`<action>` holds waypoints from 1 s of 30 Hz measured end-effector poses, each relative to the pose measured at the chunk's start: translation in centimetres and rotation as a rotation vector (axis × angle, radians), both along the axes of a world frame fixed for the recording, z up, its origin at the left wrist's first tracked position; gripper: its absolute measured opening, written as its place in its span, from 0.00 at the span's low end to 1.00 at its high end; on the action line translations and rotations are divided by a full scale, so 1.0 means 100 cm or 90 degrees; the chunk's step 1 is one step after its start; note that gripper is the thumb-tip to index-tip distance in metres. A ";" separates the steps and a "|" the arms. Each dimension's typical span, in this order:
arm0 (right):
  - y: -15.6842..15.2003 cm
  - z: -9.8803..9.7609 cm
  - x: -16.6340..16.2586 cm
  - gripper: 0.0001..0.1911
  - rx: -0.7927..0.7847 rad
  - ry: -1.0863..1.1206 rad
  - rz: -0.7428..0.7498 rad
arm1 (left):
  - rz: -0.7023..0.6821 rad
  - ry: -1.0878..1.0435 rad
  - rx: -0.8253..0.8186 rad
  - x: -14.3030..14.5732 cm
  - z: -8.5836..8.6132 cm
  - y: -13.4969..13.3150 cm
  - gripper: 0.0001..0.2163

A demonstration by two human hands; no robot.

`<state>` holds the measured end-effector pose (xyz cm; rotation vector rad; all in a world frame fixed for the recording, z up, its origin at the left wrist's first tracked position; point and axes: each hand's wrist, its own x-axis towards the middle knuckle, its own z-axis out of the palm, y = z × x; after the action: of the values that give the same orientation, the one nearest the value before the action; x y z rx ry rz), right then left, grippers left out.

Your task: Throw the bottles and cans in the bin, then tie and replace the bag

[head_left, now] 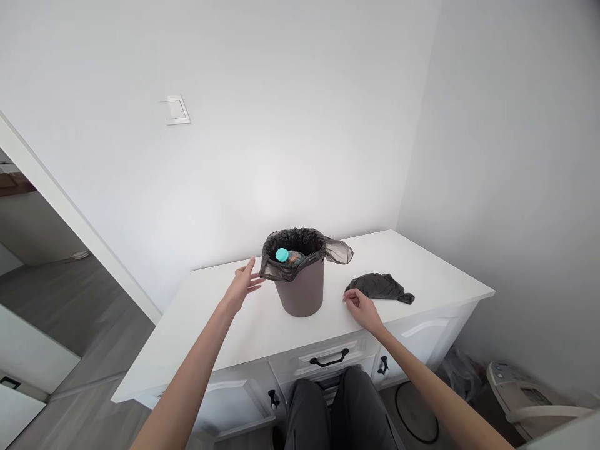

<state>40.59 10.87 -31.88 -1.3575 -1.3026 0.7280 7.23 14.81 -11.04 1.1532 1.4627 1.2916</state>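
Note:
A brown trash can (301, 294) stands upright on the white cabinet top, lined with a black trash bag (276, 270) folded over its rim. One loose flap of the bag sticks out to the right. Inside lies a clear bottle with a turquoise cap (282, 255). My left hand (242, 284) is at the can's left side, fingers apart, close to the bag's edge; whether it touches is unclear. My right hand (360, 306) rests by a folded black plastic bag (380, 287) on the right, fingers curled together; what they hold, if anything, is hidden.
The white cabinet (225, 337) has dark handles and stands against the wall, my legs close to its front. A light switch (177, 110) is on the wall. At the lower right sits a beige appliance (520, 394) near a black cable (412, 431). A doorway opens at left.

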 end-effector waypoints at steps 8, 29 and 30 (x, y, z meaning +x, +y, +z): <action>0.020 0.124 0.010 0.24 -0.046 0.398 0.222 | -0.116 -0.290 -0.032 0.014 0.017 0.008 0.16; 0.038 0.251 -0.020 0.27 -0.036 -0.077 0.078 | -0.031 -0.210 0.225 0.046 0.083 -0.011 0.28; 0.039 0.249 -0.020 0.26 -0.038 -0.068 0.082 | -0.030 -0.208 0.223 0.045 0.082 -0.011 0.28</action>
<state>38.58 14.76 -6.94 -1.3852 -1.4738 0.7979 11.78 13.71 -2.81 1.1211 0.9914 1.6583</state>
